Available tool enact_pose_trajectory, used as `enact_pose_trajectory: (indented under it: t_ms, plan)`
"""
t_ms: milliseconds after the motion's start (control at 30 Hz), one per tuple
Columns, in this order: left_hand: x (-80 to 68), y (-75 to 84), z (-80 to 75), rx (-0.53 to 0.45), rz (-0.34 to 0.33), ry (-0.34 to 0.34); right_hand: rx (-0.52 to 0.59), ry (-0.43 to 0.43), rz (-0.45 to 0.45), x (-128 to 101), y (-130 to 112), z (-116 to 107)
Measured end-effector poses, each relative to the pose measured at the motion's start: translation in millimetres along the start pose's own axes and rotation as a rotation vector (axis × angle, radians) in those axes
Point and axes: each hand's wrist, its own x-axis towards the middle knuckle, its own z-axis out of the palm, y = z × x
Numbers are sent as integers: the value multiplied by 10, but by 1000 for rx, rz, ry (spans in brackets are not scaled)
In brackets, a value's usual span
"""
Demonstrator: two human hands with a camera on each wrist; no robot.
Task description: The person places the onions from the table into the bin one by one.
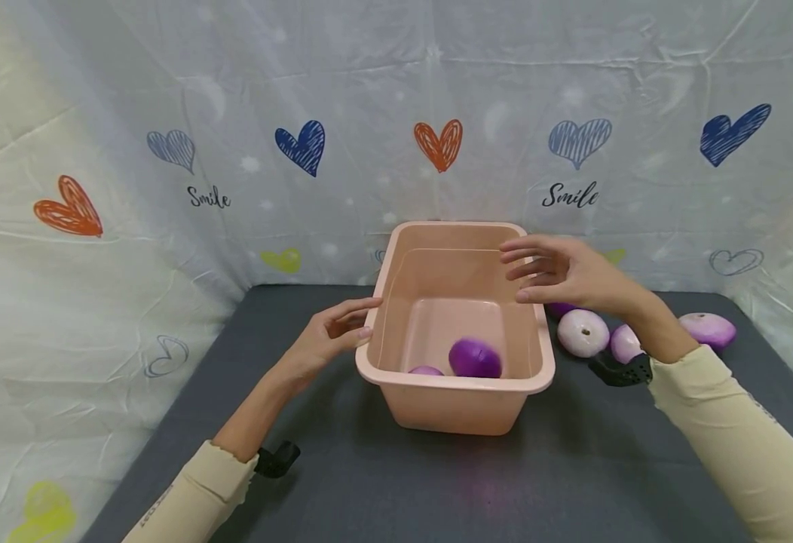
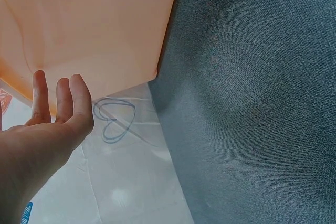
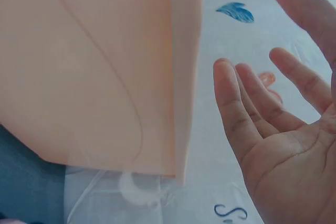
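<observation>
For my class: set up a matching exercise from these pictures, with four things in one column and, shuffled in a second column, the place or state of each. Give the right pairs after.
Things
1. purple onion
2. tub
3. left hand
4. right hand

Places or states
A. open, above the tub's right rim
B. inside the tub, on its floor
C. open, at the tub's left rim
D. standing on the dark grey cloth

Pairs: 1-B, 2-D, 3-C, 4-A
</observation>
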Motion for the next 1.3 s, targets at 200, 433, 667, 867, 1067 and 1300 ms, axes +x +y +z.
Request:
enact_pose_trajectory:
  t_ms: [200,433,667,867,1067,1300]
  plan:
    - [-4,-9,-9,-10,8,-6,-38,88,11,-182,36,-115]
    - [-10,-20,-18,-3,9,-3,-117,161,92,-485,65,-252]
    - [0,-9,-12,-6,1,1,-162,208,108,-761,121,-388]
    - [8,-5,-6,-9,0,0,-181,247,129,-970,179,-458]
    - [0,-5,-9,-4,4,-1,-190,251,133,-1136,213,-494]
    - [-4,-13,-7,-4,3,-6,-210,235,137,-1318,284,-548]
